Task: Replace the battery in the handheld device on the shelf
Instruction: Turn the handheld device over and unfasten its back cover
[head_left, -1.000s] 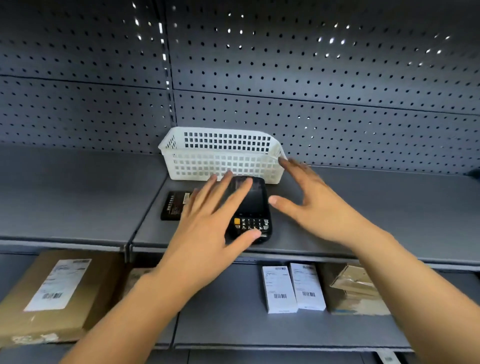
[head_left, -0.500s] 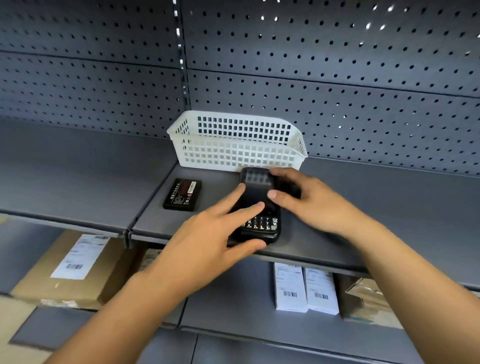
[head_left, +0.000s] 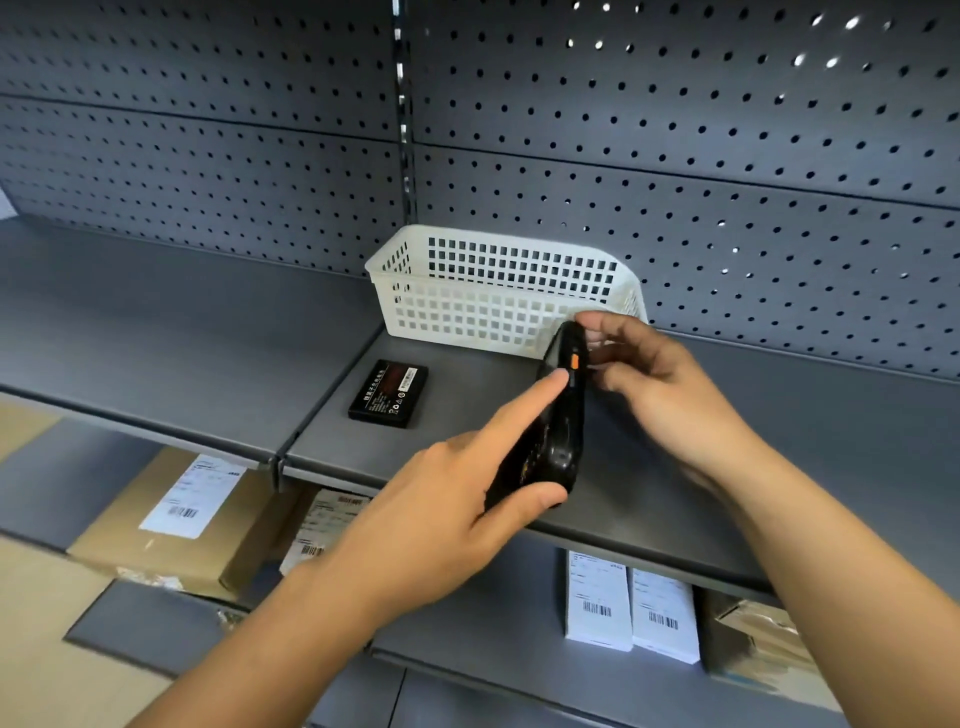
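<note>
The black handheld device (head_left: 562, 415) is lifted off the grey shelf (head_left: 332, 410) and stands on its edge, an orange side button facing me. My left hand (head_left: 447, 499) grips its lower end, thumb under it and forefinger along its face. My right hand (head_left: 660, 384) pinches its upper end from the right. A flat black battery (head_left: 388, 393) with a red-and-white label lies on the shelf to the left of the device, apart from both hands.
A white perforated plastic basket (head_left: 467, 312) stands behind the device against the pegboard back wall. On the lower shelf lie a brown labelled carton (head_left: 171, 525), two white barcoded boxes (head_left: 631, 605) and a crumpled carton (head_left: 769, 649) at the right.
Both hands closed on the device, which lay flat on the shelf, lifted it and turned it onto its edge. The battery has not moved; the camera shifted closer and left.
</note>
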